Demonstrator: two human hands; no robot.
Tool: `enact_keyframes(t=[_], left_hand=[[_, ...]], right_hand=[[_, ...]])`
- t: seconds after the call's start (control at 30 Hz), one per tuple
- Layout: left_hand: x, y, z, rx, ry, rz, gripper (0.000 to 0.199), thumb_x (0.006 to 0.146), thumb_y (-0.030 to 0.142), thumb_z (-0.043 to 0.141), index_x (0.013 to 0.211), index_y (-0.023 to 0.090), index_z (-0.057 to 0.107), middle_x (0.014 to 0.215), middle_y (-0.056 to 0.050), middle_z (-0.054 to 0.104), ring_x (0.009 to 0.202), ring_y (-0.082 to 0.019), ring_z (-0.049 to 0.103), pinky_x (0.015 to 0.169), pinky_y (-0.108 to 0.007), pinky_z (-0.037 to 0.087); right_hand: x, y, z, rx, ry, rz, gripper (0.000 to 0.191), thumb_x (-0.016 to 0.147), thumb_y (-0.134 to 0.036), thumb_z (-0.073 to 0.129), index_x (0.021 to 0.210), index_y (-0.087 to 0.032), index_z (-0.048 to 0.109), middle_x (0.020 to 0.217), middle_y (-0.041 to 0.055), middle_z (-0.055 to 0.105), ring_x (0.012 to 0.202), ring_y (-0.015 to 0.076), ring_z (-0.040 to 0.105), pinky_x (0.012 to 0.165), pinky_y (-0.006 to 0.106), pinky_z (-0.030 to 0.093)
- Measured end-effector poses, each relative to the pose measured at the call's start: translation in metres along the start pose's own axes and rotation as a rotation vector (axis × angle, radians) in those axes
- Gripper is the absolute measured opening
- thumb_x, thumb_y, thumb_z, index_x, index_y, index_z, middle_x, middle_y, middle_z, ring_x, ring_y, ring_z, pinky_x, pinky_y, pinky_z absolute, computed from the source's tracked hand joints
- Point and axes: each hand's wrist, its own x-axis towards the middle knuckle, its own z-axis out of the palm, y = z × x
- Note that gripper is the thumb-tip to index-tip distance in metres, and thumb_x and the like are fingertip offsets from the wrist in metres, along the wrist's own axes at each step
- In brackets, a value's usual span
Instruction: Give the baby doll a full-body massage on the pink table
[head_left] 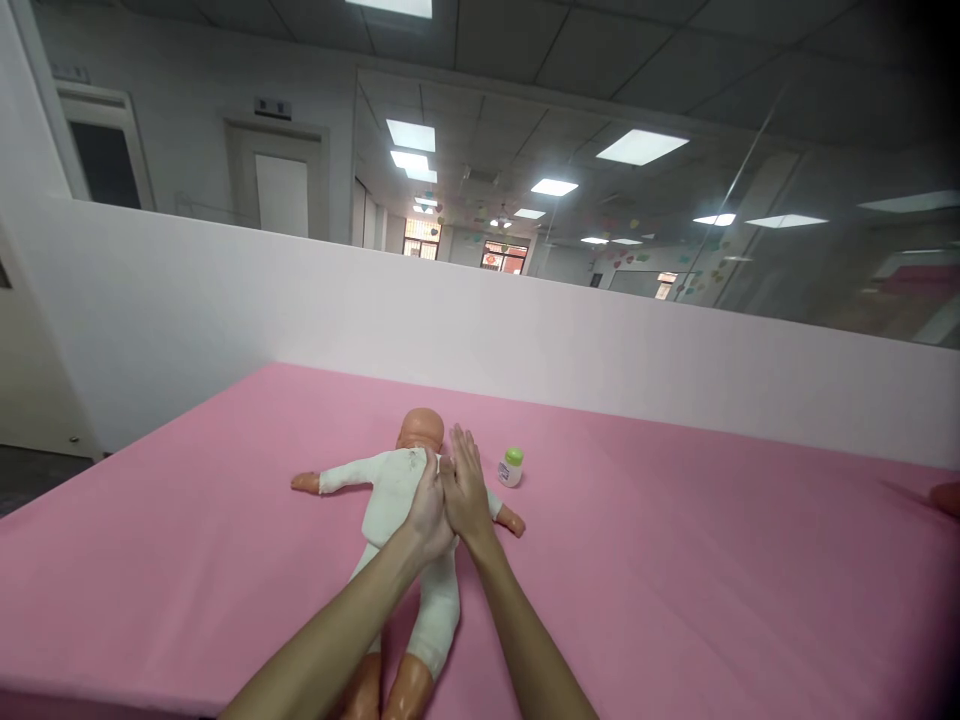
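My left hand and my right hand are pressed palm to palm above the doll. The right hand's fingers stretch forward, flat and straight. On the left hand the thumb side shows, while most of its fingers are hidden by the right hand. Nothing is visible between the palms. Beneath them lies a baby doll in a white suit, its bald head away from me and its arms spread wide. My forearms cover part of its body and legs. A small bottle with a green cap stands just right of the hands.
A pink padded table spreads under everything. Along its far side runs a low white wall with glass above. At the right edge a reddish-brown object is partly cut off. Two doors stand in the left background.
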Motion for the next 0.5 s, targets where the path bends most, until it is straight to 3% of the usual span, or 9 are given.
enact_keyframes(t=[0.07, 0.13, 0.2, 0.27, 0.37, 0.43, 0.5], left_hand=[[-0.008, 0.011, -0.008, 0.017, -0.078, 0.072, 0.069, 0.101, 0.07, 0.03, 0.144, 0.025, 0.059, 0.141, -0.012, 0.063, 0.141, -0.029, 0.052, 0.113, -0.043, 0.048], [-0.014, 0.011, -0.013, 0.055, -0.06, 0.117, 0.065, 0.101, 0.068, 0.032, 0.15, 0.03, 0.053, 0.149, -0.008, 0.058, 0.148, -0.027, 0.043, 0.116, -0.041, 0.044], [-0.018, 0.003, -0.013, 0.055, -0.002, 0.157, 0.064, 0.1, 0.067, 0.035, 0.153, 0.034, 0.049, 0.151, -0.005, 0.056, 0.152, -0.026, 0.037, 0.118, -0.041, 0.042], [-0.022, -0.004, -0.013, 0.009, -0.032, 0.2, 0.065, 0.1, 0.068, 0.034, 0.152, 0.033, 0.05, 0.151, -0.005, 0.056, 0.152, -0.026, 0.035, 0.12, -0.041, 0.039], [-0.027, -0.001, -0.018, 0.005, -0.255, 0.132, 0.073, 0.098, 0.074, 0.033, 0.145, 0.025, 0.059, 0.151, -0.01, 0.057, 0.151, -0.03, 0.036, 0.122, -0.044, 0.036], [-0.025, 0.011, -0.029, 0.092, -0.391, 0.112, 0.077, 0.096, 0.078, 0.035, 0.141, 0.021, 0.062, 0.153, -0.012, 0.055, 0.151, -0.031, 0.037, 0.123, -0.046, 0.033], [-0.017, 0.026, -0.044, 0.292, -0.382, 0.243, 0.072, 0.096, 0.075, 0.041, 0.138, 0.021, 0.064, 0.154, -0.011, 0.053, 0.151, -0.03, 0.038, 0.124, -0.045, 0.03]], right_hand=[[-0.014, -0.007, 0.008, 0.038, 0.033, 0.068, 0.068, 0.107, -0.054, 0.026, 0.166, -0.022, 0.017, 0.172, 0.0079, 0.018, 0.16, 0.0249, 0.008, 0.128, 0.054, 0.02], [-0.031, -0.02, 0.017, -0.03, 0.032, -0.02, 0.071, 0.106, -0.054, 0.029, 0.167, -0.021, 0.012, 0.172, 0.0094, 0.02, 0.16, 0.0276, 0.006, 0.128, 0.056, 0.017], [-0.041, -0.033, 0.021, -0.131, -0.045, -0.138, 0.08, 0.099, -0.063, 0.046, 0.165, -0.021, 0.024, 0.168, 0.011, 0.032, 0.159, 0.0341, 0.012, 0.128, 0.06, 0.011], [-0.037, -0.04, 0.019, -0.152, -0.083, -0.163, 0.075, 0.098, -0.064, 0.05, 0.159, -0.022, 0.04, 0.163, 0.0109, 0.042, 0.157, 0.0348, 0.022, 0.128, 0.059, 0.012], [-0.013, -0.029, 0.006, -0.04, -0.006, -0.06, 0.061, 0.103, -0.057, 0.041, 0.15, -0.02, 0.054, 0.156, 0.0118, 0.051, 0.151, 0.0294, 0.037, 0.127, 0.055, 0.018], [0.0, -0.011, -0.002, 0.097, 0.08, 0.039, 0.056, 0.104, -0.053, 0.039, 0.144, -0.019, 0.06, 0.15, 0.013, 0.057, 0.143, 0.027, 0.048, 0.123, 0.051, 0.03], [0.008, 0.009, -0.006, 0.194, 0.125, 0.108, 0.05, 0.103, -0.05, 0.044, 0.136, -0.018, 0.066, 0.142, 0.014, 0.065, 0.133, 0.0268, 0.058, 0.115, 0.046, 0.042]])
